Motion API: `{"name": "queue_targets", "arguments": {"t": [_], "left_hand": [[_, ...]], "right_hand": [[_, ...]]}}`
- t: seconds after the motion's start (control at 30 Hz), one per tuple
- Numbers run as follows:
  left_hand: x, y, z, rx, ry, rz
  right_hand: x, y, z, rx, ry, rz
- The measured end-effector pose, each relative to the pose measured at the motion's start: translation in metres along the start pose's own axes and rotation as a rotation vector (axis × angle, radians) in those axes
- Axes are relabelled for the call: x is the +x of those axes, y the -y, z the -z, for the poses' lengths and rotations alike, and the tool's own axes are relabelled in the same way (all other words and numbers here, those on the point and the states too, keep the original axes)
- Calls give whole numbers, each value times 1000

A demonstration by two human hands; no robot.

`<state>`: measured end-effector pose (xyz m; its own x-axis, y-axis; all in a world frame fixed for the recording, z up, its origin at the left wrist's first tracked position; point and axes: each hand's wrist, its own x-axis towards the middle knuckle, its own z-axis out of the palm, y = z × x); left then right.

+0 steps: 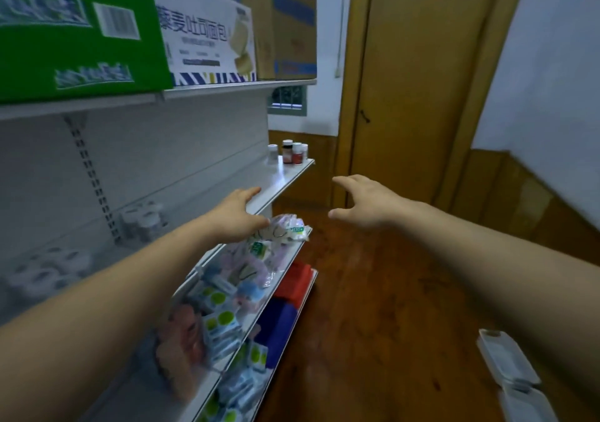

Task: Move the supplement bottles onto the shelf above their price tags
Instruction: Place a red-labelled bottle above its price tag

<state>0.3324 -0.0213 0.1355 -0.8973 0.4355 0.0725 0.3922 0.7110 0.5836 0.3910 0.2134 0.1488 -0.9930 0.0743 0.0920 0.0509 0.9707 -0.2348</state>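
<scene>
Several small supplement bottles [292, 153], some white and some dark red with white or black caps, stand at the far end of the grey middle shelf [282, 178]. More white bottles [143, 220] sit blurred on the same shelf nearer me. My left hand [235, 215] hovers over the shelf's front edge, fingers apart, holding nothing. My right hand [365, 202] is stretched out in the aisle to the right of the shelf, open and empty. Both hands are well short of the far bottles.
Cardboard boxes, a green one [74, 32] and a white one [204, 35], fill the top shelf. Packets and small boxes [227, 291] crowd the lower shelves. A wooden door [415, 90] closes the aisle ahead. A white plastic case [509, 369] lies on the wooden floor at the lower right.
</scene>
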Motion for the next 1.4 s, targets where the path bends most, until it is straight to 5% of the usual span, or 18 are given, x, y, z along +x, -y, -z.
{"name": "queue_targets", "arguments": {"t": [0.73,1.07,1.4], "left_hand": [[444,5,-37,-208,66,5],[621,-1,-89,-291,-27,82],[749,67,-121,-351,-134,195]], "right_hand": [[381,-167,-2,11,20,-79],[572,-266,-15,76,72,111],[753,-263,-82,123,189,328]]}}
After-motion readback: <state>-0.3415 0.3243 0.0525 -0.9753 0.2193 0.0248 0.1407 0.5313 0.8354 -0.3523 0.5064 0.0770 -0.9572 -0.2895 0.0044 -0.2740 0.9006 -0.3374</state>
